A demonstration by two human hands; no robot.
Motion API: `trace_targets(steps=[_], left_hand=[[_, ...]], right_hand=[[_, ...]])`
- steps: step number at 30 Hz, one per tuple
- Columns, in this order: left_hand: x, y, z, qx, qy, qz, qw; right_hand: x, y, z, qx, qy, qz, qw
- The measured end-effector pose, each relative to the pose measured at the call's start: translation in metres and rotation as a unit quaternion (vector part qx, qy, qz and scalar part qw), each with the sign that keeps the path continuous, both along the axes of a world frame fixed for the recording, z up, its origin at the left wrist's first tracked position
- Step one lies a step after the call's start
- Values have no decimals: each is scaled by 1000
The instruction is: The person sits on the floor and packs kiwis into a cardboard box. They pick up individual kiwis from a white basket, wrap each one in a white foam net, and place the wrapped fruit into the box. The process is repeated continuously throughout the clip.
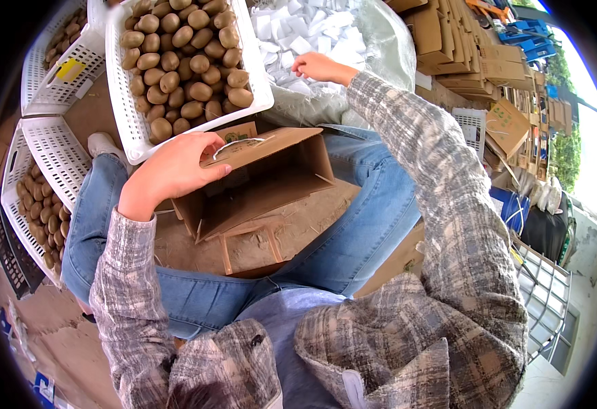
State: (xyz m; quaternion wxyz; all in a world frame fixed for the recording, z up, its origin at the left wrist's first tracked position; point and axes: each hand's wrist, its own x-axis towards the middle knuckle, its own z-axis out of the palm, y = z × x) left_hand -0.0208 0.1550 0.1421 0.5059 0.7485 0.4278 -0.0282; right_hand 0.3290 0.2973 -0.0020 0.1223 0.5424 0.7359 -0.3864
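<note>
My left hand grips the edge of an open cardboard box, its thumb near a white string handle on the raised side. The box stands between my knees with its opening towards me; its shadowed inside shows no contents that I can make out. Up ahead to the right, my right hand is over a large plastic sack of white foam pieces. Its fingers are curled, and whether they hold a piece cannot be told. A white plastic crate full of kiwifruit stands just beyond the box.
More white crates of kiwifruit stand at the left, beside a black crate. A small wooden stool or frame sits before me. Stacked cardboard cartons rise at the upper right. A wire cage stands at the right.
</note>
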Motion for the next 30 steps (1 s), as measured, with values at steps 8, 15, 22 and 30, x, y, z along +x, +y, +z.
trace_targets(steps=[8,15,22,30], left_hand=[[-7,1,-16,48,26,40,998],[-16,0,-20,82,58,46,994],[-31,22,-10,95,-28,169,981],[-30,47,-21,-77,-309,443,838]], right_hand=[[34,-30,-106,107,-32,100,989],[29,-27,-84,193,-168,101,961],[-33,34,25,336,100,-94,932],[-168,-23,127,-13,453,-126,882]])
